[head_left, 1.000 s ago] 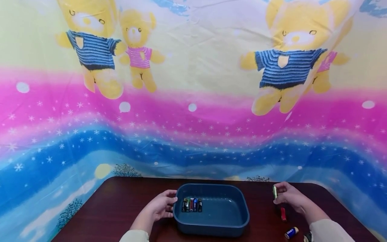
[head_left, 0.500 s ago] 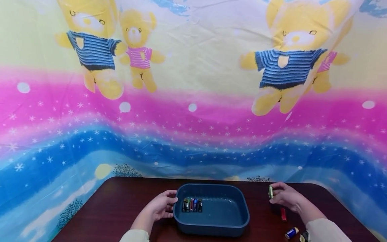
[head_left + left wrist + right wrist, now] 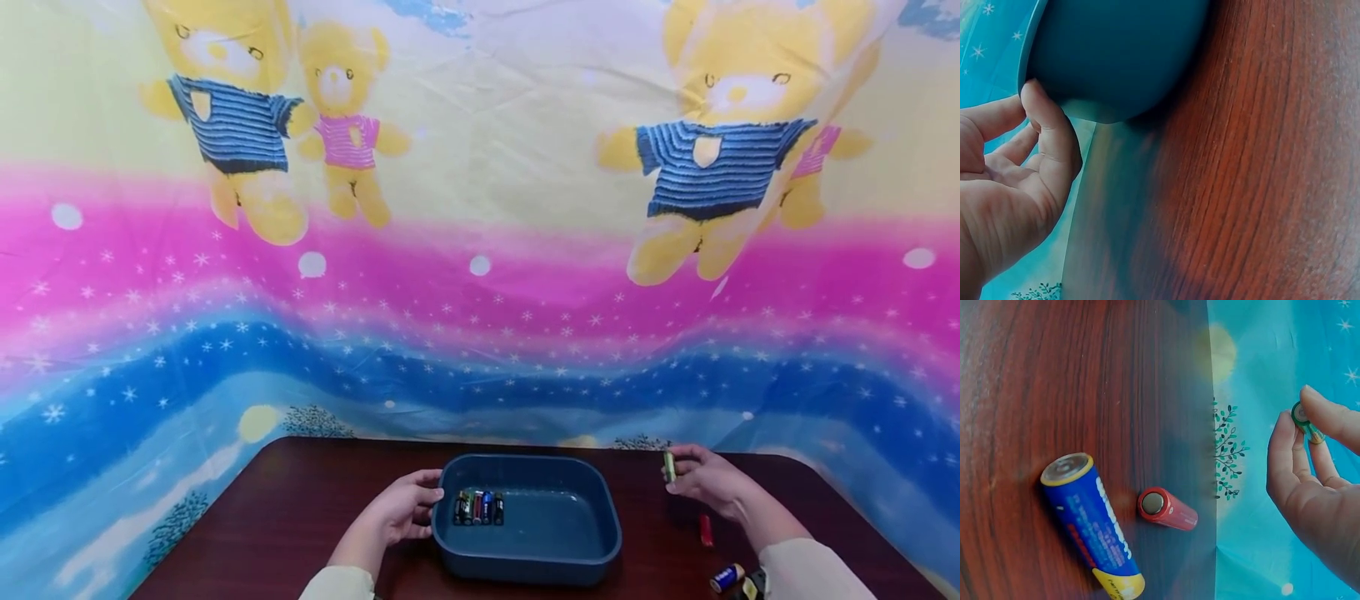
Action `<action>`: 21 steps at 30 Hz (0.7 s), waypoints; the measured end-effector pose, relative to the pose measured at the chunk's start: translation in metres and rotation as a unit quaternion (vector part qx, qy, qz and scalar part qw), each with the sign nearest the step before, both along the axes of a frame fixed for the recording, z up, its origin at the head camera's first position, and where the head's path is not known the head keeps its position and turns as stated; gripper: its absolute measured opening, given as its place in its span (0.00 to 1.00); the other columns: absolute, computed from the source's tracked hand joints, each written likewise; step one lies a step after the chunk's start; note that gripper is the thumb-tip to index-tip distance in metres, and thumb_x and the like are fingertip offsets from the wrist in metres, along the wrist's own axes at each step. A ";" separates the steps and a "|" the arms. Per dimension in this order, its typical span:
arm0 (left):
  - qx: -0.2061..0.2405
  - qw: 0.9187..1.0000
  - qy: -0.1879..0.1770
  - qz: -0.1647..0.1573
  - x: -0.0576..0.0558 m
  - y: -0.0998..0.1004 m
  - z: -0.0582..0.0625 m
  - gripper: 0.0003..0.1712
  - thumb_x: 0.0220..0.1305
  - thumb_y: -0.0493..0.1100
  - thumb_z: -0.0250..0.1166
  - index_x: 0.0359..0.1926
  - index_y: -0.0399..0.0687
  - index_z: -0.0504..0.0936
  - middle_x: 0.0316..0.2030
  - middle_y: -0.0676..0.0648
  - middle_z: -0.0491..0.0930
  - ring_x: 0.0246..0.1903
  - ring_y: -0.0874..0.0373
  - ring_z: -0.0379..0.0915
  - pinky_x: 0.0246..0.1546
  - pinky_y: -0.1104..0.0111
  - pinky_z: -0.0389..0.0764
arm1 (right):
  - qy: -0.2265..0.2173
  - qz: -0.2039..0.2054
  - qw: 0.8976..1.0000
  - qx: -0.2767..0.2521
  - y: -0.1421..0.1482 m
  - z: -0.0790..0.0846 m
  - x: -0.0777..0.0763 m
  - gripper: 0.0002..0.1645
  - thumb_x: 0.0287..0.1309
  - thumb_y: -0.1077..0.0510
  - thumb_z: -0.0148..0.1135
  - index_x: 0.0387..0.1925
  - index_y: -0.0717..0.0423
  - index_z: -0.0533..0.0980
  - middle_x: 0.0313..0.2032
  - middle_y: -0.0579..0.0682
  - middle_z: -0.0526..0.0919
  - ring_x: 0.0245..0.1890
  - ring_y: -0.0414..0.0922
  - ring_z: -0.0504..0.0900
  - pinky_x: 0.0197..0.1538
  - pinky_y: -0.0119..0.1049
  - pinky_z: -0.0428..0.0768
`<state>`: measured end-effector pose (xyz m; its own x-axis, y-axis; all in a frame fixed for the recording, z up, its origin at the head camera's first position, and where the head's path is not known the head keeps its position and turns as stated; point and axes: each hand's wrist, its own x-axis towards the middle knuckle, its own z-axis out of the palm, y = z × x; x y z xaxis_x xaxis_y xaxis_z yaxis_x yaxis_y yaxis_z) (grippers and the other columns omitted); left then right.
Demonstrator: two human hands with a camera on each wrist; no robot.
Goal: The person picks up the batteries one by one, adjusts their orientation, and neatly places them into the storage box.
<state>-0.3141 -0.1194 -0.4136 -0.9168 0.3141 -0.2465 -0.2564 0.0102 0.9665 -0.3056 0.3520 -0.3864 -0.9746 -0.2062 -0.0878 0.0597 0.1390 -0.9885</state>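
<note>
"Five batteries [image 3: 477, 508] in the box [image 3: 528, 568]?"
"Yes, in a row at its left; the fingers of the left hand [image 3: 408, 507] grip that side."
"The right hand [image 3: 708, 482]?"
"Its fingers pinch a green battery [image 3: 670, 467] above the tabletop [image 3: 300, 500], near a red battery [image 3: 706, 531] and a blue battery [image 3: 727, 577]."

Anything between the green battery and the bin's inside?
No loose thing visible. Only the bin wall nearest the right hand stands between; the green battery probably needs to go over it. The red battery and blue battery lie off that path.
</note>
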 end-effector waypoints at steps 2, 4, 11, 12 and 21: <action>-0.002 1.000 -0.001 0.001 0.000 0.001 0.000 0.26 0.65 0.37 0.55 0.64 0.41 0.63 0.34 0.43 0.75 0.26 0.58 0.70 0.25 0.69 0.78 | 0.004 0.000 1.000 0.002 0.000 0.000 0.001 0.40 0.47 0.77 0.59 0.57 0.78 0.47 0.44 0.63 0.72 0.38 0.46 0.79 0.45 0.42 0.78; -0.004 1.000 0.000 0.003 -0.001 0.001 -0.001 0.26 0.65 0.37 0.55 0.64 0.41 0.63 0.34 0.43 0.75 0.26 0.58 0.70 0.25 0.69 0.78 | 0.005 0.000 1.000 0.002 0.000 0.000 0.001 0.40 0.47 0.77 0.60 0.57 0.78 0.48 0.43 0.62 0.73 0.37 0.46 0.79 0.45 0.41 0.78; -0.006 1.000 0.001 0.008 0.000 0.003 0.001 0.26 0.65 0.37 0.55 0.63 0.41 0.63 0.34 0.42 0.76 0.26 0.58 0.71 0.25 0.69 0.78 | 0.003 -0.012 1.000 0.005 -0.004 0.002 0.001 0.36 0.47 0.76 0.60 0.55 0.75 0.53 0.42 0.61 0.71 0.38 0.50 0.79 0.46 0.45 0.77; -0.006 1.000 0.000 0.009 0.001 0.003 0.001 0.26 0.65 0.38 0.55 0.64 0.41 0.63 0.34 0.42 0.76 0.26 0.58 0.71 0.25 0.69 0.78 | 0.005 -0.011 1.000 0.007 -0.005 0.002 0.001 0.35 0.46 0.77 0.60 0.55 0.75 0.53 0.43 0.62 0.71 0.39 0.50 0.78 0.46 0.45 0.77; -0.006 1.000 0.000 0.008 0.000 0.002 0.000 0.26 0.65 0.38 0.55 0.63 0.41 0.64 0.34 0.43 0.76 0.26 0.58 0.71 0.25 0.68 0.78 | 0.012 -0.030 0.999 0.021 -0.015 0.004 -0.002 0.37 0.43 0.78 0.60 0.54 0.77 0.53 0.45 0.67 0.69 0.39 0.51 0.78 0.45 0.44 0.78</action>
<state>-0.3145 -0.1174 -0.4139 -0.9219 0.2960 -0.2499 -0.2564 0.0173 0.9664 -0.3073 0.3370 -0.3819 -0.9869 -0.1443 -0.0719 0.0457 0.1774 -0.9831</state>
